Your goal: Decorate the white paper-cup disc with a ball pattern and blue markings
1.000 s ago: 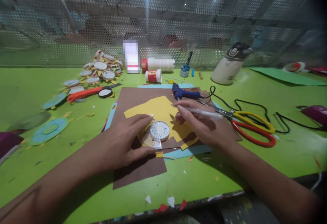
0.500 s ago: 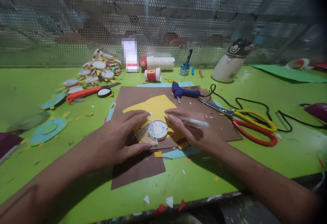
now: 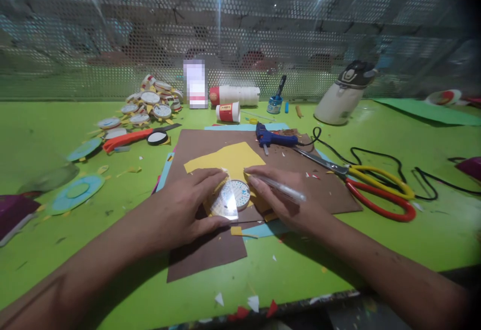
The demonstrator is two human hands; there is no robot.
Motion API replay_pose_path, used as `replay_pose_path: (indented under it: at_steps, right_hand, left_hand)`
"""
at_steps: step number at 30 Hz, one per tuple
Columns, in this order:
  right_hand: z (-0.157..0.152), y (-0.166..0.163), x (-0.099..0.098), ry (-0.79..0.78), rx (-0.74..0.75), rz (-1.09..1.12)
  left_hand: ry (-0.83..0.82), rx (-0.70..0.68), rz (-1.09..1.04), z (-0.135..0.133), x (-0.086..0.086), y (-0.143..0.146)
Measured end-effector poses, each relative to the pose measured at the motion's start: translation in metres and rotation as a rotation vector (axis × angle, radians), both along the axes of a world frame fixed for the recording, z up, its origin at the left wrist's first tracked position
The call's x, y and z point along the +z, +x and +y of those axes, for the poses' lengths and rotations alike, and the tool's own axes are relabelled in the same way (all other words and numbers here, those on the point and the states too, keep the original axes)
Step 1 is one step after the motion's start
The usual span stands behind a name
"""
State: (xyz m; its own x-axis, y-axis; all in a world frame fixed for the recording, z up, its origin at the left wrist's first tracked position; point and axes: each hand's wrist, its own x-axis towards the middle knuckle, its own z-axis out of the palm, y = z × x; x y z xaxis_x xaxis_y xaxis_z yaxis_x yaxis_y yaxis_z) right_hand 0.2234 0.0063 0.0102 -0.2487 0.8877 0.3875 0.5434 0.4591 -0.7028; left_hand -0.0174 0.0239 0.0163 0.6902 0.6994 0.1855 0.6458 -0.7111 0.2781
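Note:
My left hand point(image 3: 184, 197) is closed, thumb and fingers gripping a clear plastic ruler point(image 3: 225, 204) that catches a bright glare. The ruler overlaps a round dotted disc point(image 3: 241, 192) with a white rim. My right hand point(image 3: 283, 194) pinches a pen point(image 3: 283, 188) with a clear barrel, its tip just above the disc's upper right. Beneath both hands lies yellow paper point(image 3: 235, 155), resting on a brown sheet point(image 3: 199, 250). Part of the ruler is hidden by my left fingers.
A blue glue gun point(image 3: 276, 137) and scissors point(image 3: 379, 184) lie to the right with a black cord. Decorated discs point(image 3: 150, 98) are heaped at the back left, near an orange utility knife point(image 3: 130, 139). Paper cups point(image 3: 228, 113) and a kettle point(image 3: 343, 94) stand behind.
The whole view has shifted slightly, things sitting a little lower and to the right. Glare now covers the ruler, which appears tilted. Both hands keep their grips.

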Motion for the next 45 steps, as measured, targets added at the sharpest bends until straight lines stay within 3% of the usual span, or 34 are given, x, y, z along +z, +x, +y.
replay_pose_path:
  at_steps: [10,18,28,45]
  right_hand:
    - [0.0,0.001,-0.001,-0.002,0.025,-0.023]
    - [0.006,0.009,0.006,0.008,0.225,-0.256]
    - [0.008,0.008,-0.009,0.043,0.218,-0.204]
    - [0.004,0.005,-0.008,0.054,0.215,-0.202]
  left_hand:
    - [-0.031,0.018,0.016,-0.002,0.003,0.003]
    - [-0.049,-0.02,0.006,0.001,0.002,0.001]
    - [-0.054,-0.023,0.009,-0.001,0.005,0.003]
    - [-0.064,-0.025,0.025,0.0,0.004,0.003]
